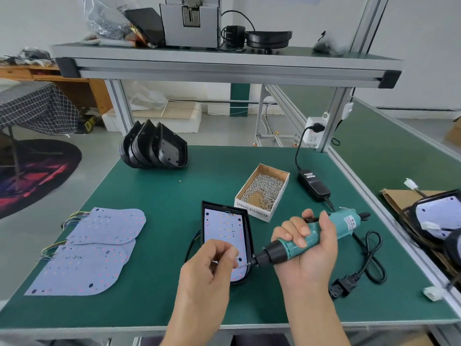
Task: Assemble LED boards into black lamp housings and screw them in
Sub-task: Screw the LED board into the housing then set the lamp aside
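Observation:
A black lamp housing point(247, 226) lies on the green table with a pale LED board point(224, 228) seated inside it. My right hand point(306, 248) grips a teal electric screwdriver point(324, 233), held nearly level with its black nose pointing left over the housing's near right edge. My left hand point(212, 268) pinches a small screw point(240, 266) at the driver's bit tip. The board's near end is hidden behind my left hand.
A cardboard box of screws point(262, 191) stands behind the housing. Spare LED boards point(94, 248) with wires lie at left; empty black housings point(154, 148) are stacked at the back. A power adapter point(314, 183) and coiled cord point(369, 260) lie right; finished lamps point(439, 221) sit at far right.

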Available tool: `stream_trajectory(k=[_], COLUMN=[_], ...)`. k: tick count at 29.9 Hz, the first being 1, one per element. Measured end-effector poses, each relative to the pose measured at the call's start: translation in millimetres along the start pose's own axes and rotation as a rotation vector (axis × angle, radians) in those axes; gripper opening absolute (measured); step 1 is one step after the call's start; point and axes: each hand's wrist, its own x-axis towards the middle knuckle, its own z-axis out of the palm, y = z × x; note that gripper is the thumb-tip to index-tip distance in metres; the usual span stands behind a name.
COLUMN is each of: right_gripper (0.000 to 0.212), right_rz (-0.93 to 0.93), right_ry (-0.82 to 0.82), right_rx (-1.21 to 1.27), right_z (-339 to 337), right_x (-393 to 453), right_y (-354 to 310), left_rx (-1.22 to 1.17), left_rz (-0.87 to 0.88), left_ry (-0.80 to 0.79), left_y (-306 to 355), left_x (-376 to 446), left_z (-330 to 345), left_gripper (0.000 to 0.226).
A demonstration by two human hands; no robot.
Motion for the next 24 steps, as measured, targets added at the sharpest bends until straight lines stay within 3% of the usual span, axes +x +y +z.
stream_trajectory(k=[9,24], right_gripper=[0.026,0.028], right_rz=[-0.061,-0.085], right_ry=[0.029,0.035], right_rx=[0.019,-0.011], right_z=[8,7], right_x=[-3,-2], right_y=[0,6], left_rx=[-0.095,-0.093], left_rz=[-0.007,-0.020], left_ry=[0.125,0.146], left_y=[-1,-7], left_x=[-7,-13], left_z=[11,14], left_gripper=[0.018,0.021])
